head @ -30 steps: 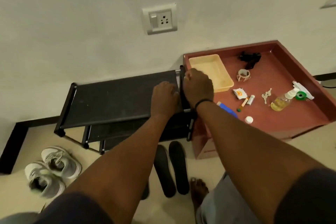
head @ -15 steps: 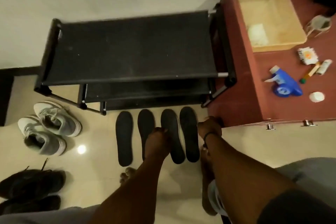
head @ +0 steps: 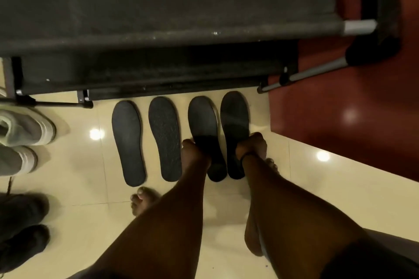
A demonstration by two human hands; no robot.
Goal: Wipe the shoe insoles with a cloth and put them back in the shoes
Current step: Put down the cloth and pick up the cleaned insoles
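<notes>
Several black insoles lie side by side on the cream floor tiles in front of the shoe rack. My left hand point(head: 195, 152) grips the left edge of the third insole point(head: 203, 120). My right hand point(head: 252, 147) grips the right edge of the rightmost insole point(head: 234, 113). The two insoles on the left point(head: 128, 140) point(head: 165, 136) lie untouched. A grey-and-white pair of sneakers point(head: 25, 129) sits at the left edge, and a black pair of shoes point(head: 21, 213) lies below it. No cloth is in view.
A black shoe rack point(head: 158, 7) fills the top of the view, its lower shelves just behind the insole toes. A red-brown cabinet point(head: 340, 108) stands at the right. My bare feet point(head: 142, 201) rest on the tiles near the insole heels.
I have bent down from the rack top to the floor. Both hands dropped to the insoles and closed on the two right ones; the view is much closer.
</notes>
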